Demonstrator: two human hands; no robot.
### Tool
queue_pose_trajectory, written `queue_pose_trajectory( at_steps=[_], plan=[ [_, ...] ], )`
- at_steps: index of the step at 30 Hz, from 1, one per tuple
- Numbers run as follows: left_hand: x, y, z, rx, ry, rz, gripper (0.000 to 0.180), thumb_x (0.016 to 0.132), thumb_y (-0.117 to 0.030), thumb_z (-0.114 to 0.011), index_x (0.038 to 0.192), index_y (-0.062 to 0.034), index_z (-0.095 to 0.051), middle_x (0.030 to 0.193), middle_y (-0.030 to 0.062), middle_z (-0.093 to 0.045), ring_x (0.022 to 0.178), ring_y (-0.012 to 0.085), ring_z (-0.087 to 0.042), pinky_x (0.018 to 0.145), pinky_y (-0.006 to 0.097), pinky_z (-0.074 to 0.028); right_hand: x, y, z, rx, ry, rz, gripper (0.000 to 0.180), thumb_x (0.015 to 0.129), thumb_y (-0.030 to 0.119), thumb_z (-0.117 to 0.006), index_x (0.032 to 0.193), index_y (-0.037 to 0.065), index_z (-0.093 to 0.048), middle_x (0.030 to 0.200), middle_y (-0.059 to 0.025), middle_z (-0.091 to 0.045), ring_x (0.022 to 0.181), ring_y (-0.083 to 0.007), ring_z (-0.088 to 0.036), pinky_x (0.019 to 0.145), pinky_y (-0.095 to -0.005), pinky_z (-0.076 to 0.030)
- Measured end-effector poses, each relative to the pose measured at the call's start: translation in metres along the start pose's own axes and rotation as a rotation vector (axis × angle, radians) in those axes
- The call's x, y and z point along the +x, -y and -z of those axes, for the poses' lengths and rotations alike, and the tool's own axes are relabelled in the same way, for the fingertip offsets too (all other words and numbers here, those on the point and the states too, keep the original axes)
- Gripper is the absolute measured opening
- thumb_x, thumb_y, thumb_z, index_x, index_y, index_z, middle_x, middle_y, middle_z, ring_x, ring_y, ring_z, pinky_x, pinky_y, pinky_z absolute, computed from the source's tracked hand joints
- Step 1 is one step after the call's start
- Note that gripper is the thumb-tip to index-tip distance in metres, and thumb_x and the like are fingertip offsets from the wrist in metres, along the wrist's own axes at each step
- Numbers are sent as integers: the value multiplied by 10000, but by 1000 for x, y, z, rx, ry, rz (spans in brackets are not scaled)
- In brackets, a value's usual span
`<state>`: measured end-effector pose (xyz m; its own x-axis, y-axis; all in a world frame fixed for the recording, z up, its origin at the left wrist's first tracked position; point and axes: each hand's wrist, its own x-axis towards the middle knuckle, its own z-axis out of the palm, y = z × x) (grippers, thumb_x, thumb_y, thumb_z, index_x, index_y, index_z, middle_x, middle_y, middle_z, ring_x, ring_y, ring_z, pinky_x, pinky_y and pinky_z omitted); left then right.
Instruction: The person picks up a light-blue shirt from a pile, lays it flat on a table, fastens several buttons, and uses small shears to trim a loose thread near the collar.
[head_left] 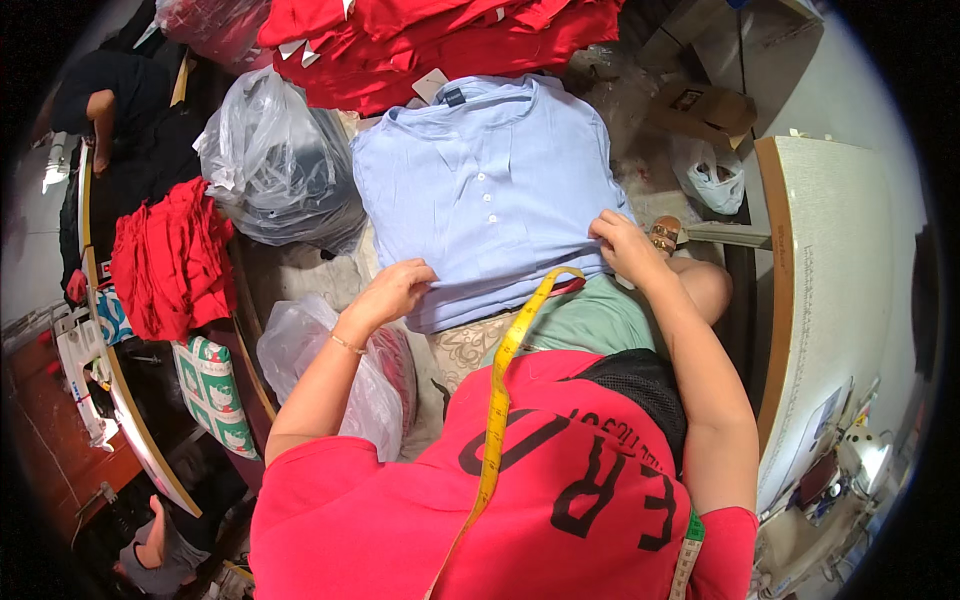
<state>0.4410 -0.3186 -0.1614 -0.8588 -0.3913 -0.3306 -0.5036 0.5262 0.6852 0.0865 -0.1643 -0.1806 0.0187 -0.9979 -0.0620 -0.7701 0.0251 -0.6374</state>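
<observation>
We log 1 light blue shirt point(485, 190), centre frame, laid flat, collar toward the top, hem toward us, long axis running top to bottom. Our left hand point(392, 292) pinches the hem's lower left corner, fingers curled; our right hand point(625, 245) pinches the lower right edge. A yellow measuring tape point(500, 390) hangs below the hem. Red garments point(170, 260) lie at left.

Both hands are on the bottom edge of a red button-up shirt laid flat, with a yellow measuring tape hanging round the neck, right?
Not quite: the head view shows the shirt is light blue, not red. Left hand and right hand do rest on its bottom edge, and the yellow measuring tape hangs there.
</observation>
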Motion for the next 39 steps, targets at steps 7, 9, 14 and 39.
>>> queue_pose_trajectory(
  at_steps=[7,9,14,39],
  plan=[
    [-3,-21,-41,200,142,-11,178,822,-179,-584,922,-46,-649,885,147,-599,845,351,-592,734,416,-470,-30,-3,-3,-112,125,-33,193,717,-23,-534,889,50,-584,927,-120,-559,900,-324,-546,786,-398,-451],
    [24,-50,-33,231,54,-8,210,831,-214,-583,926,-37,-641,900,139,-596,878,339,-585,757,411,-468,-34,3,2,-105,100,-53,197,735,-4,-542,917,53,-592,961,-120,-565,922,-320,-551,808,-396,-451],
    [111,-78,-55,382,-461,-294,453,877,-337,-538,1224,-46,-509,1342,180,-427,1267,333,-363,1032,459,-298,-55,27,30,-31,95,-148,195,781,47,-559,973,39,-590,1022,-136,-565,972,-324,-551,842,-396,-447],
    [227,-419,-64,226,-207,-1311,248,897,-48,-558,1136,16,-565,1192,150,-555,1100,261,-539,939,362,-425,-595,382,-261,-915,-1714,-2349,310,828,138,-604,1124,50,-575,1113,-150,-569,1021,-310,-539,882,-381,-426]
  ],
)
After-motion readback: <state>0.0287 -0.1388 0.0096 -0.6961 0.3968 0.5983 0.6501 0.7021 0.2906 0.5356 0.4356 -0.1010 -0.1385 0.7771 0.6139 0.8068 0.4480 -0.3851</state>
